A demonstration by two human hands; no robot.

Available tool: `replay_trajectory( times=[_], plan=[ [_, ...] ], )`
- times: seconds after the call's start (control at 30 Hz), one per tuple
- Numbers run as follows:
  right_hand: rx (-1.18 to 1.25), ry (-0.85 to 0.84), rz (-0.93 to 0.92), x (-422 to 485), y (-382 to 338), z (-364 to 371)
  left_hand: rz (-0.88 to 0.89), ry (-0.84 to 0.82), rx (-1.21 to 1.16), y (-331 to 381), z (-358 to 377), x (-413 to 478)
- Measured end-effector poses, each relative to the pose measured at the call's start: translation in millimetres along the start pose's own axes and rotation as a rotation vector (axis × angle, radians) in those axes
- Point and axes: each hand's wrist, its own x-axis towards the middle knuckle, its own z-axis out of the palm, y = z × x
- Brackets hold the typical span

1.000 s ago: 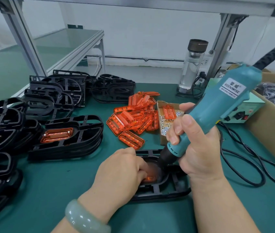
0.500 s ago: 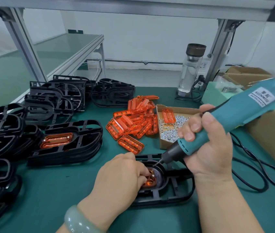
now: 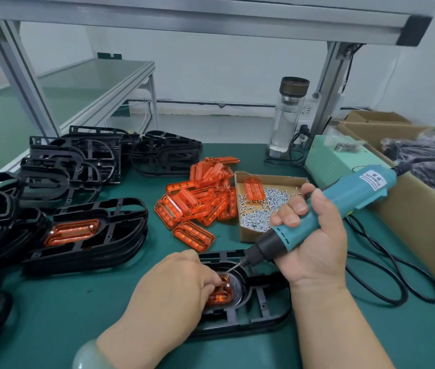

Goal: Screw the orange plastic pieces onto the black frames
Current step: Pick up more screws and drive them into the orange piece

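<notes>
Pinning the orange plastic piece (image 3: 219, 295) into the rounded pocket of the black frame (image 3: 261, 312), your left fingers (image 3: 211, 281) are bunched tight together, tips curled down onto it. A small silver screw (image 3: 227, 284) sits in the piece just beside those fingertips. Your left hand (image 3: 173, 291) covers the frame's left half, with a pale green bangle (image 3: 88, 354) on the wrist.

Your right hand (image 3: 314, 243) has its fingers wrapped closed round the grip of the teal electric screwdriver (image 3: 344, 206). The tool leans down to the left and its thin bit (image 3: 235, 267) points at the screw, tip just short of it.

The frame lies flat on the green table (image 3: 51, 315), right in front of you. Beyond it is a heap of orange pieces (image 3: 200, 195). Beside that heap is an open cardboard tray (image 3: 277, 179) of silver screws, one orange piece lying in it.

To your left, a stack of black frames (image 3: 86, 251) carries a fitted orange piece (image 3: 71, 231) on top, a screw at each end. More frames are piled behind it.

The screwdriver's black cable (image 3: 397, 283) loops over the table at right, near a big cardboard box (image 3: 418, 230). At the back stand a clear water bottle (image 3: 289, 121) and a pale green power unit (image 3: 336, 159).
</notes>
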Motion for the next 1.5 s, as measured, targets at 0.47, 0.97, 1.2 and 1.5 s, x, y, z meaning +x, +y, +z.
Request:
replay_trajectory(
  times=[0.47,0.97,1.2,1.5],
  plan=[
    [0.025,0.044,0.035,3,-2,-4,0.048,0.042,-0.068,14,-23,38],
    [0.114,0.094,0.036,8,-8,-8,0.176,-0.216,0.229,50,5,149],
    [0.124,0.084,0.047,9,-7,-8,0.183,-0.281,0.375,61,10,162],
    [0.124,0.081,0.046,10,-7,-10,0.115,-0.120,0.086,57,5,161]
  ],
)
